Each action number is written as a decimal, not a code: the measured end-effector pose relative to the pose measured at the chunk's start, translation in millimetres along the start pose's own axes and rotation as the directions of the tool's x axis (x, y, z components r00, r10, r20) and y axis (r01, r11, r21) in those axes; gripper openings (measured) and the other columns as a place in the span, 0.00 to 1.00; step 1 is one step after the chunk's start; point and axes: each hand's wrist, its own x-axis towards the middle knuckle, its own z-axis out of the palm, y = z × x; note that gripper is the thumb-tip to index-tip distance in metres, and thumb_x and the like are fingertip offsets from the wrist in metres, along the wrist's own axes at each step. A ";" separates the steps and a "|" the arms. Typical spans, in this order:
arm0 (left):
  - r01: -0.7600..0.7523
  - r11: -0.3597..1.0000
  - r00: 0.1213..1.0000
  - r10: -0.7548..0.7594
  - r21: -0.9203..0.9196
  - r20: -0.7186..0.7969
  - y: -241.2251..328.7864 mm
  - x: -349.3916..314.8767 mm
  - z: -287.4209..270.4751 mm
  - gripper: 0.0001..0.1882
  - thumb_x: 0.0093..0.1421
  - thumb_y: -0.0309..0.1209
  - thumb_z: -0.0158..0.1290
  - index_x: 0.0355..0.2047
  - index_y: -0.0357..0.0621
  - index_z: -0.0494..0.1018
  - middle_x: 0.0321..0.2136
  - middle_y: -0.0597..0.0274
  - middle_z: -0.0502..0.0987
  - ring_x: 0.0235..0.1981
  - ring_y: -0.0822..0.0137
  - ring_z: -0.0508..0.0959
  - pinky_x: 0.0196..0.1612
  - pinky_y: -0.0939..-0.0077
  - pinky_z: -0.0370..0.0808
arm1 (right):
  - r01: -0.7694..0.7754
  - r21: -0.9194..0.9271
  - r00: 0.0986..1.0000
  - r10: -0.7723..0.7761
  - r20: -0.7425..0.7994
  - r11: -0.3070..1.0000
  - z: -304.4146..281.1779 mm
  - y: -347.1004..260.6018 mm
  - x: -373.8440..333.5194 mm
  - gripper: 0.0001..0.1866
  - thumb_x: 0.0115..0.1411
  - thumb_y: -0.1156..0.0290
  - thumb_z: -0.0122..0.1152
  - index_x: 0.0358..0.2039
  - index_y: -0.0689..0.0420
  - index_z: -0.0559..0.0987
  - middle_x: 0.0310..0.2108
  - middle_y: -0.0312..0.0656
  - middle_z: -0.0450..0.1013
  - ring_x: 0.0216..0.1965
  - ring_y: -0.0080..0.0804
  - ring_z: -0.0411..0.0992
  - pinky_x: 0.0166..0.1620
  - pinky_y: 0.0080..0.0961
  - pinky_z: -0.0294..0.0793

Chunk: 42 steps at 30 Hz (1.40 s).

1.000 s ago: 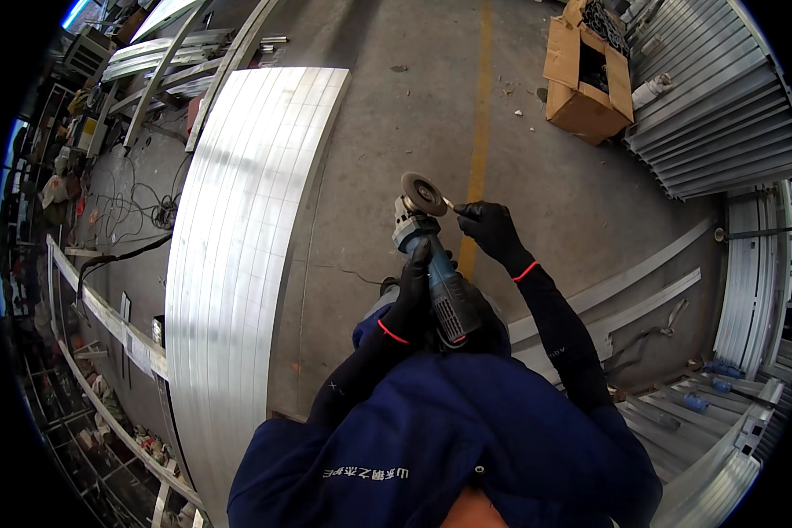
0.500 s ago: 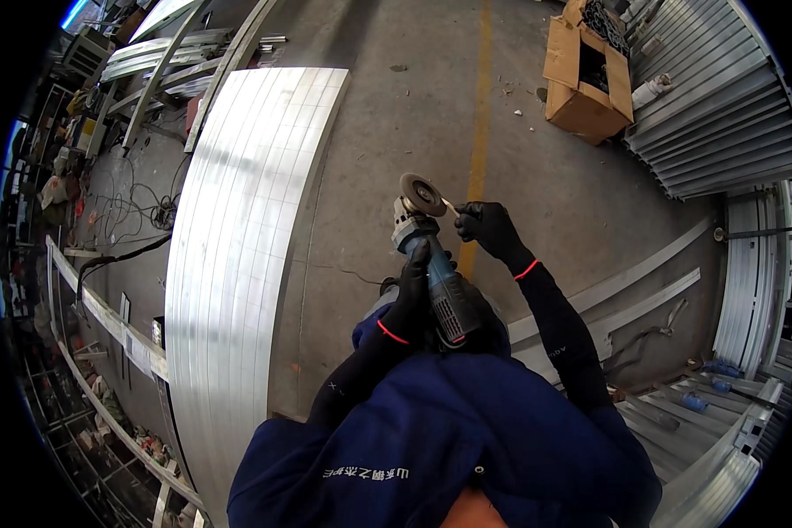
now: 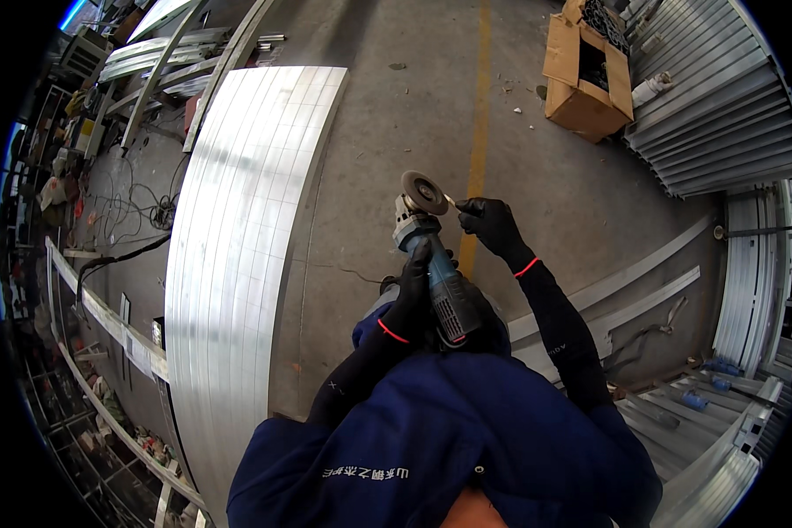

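Grinder (image 3: 443,277) is held by the left hand (image 3: 412,283), its fingers wrapped about the body. A thin stick (image 3: 450,201) is pinched in the right hand (image 3: 491,229), just beside the disc (image 3: 424,192). Both are held above the floor (image 3: 396,123), right of the metal panel's (image 3: 238,220) right edge.

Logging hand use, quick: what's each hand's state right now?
Left hand: closed, holding the grinder.
Right hand: closed, pinching a small thin piece beside the grinder's disc.
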 end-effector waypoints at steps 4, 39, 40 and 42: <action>-0.001 1.000 1.000 0.001 0.009 0.004 0.5 1.9 -0.3 0.34 0.58 0.58 0.51 0.48 0.37 0.67 0.34 0.54 0.76 0.31 0.63 0.78 0.35 0.71 0.79 | 0.039 -0.036 0.998 -0.041 -0.043 0.999 2.1 -2.7 1.6 0.18 0.53 0.67 0.61 0.43 0.63 0.80 0.25 0.41 0.78 0.25 0.22 0.75 0.33 0.22 0.75; 0.018 1.000 1.000 -0.018 -0.004 -0.008 1.3 8.0 -2.8 0.34 0.57 0.59 0.51 0.46 0.37 0.68 0.33 0.54 0.76 0.29 0.64 0.79 0.33 0.72 0.79 | 0.178 -0.137 0.954 -0.205 -0.221 0.975 18.5 8.4 5.2 0.12 0.54 0.69 0.63 0.37 0.61 0.82 0.24 0.43 0.74 0.24 0.29 0.74 0.30 0.27 0.73; 0.020 1.000 1.000 -0.020 -0.005 -0.006 1.3 8.3 -3.0 0.34 0.58 0.59 0.51 0.46 0.37 0.68 0.33 0.54 0.76 0.29 0.64 0.79 0.33 0.72 0.79 | 0.173 -0.157 0.956 -0.204 -0.209 0.972 17.6 8.7 5.2 0.12 0.54 0.68 0.62 0.37 0.61 0.82 0.23 0.43 0.74 0.23 0.29 0.74 0.29 0.27 0.72; 0.025 1.000 1.000 -0.025 -0.016 -0.003 1.7 8.4 -2.2 0.34 0.58 0.59 0.50 0.46 0.37 0.69 0.33 0.54 0.76 0.29 0.64 0.79 0.33 0.72 0.79 | 0.165 -0.198 0.962 -0.202 -0.184 0.966 14.8 9.3 6.0 0.13 0.56 0.67 0.60 0.37 0.62 0.81 0.20 0.43 0.73 0.21 0.27 0.74 0.28 0.27 0.72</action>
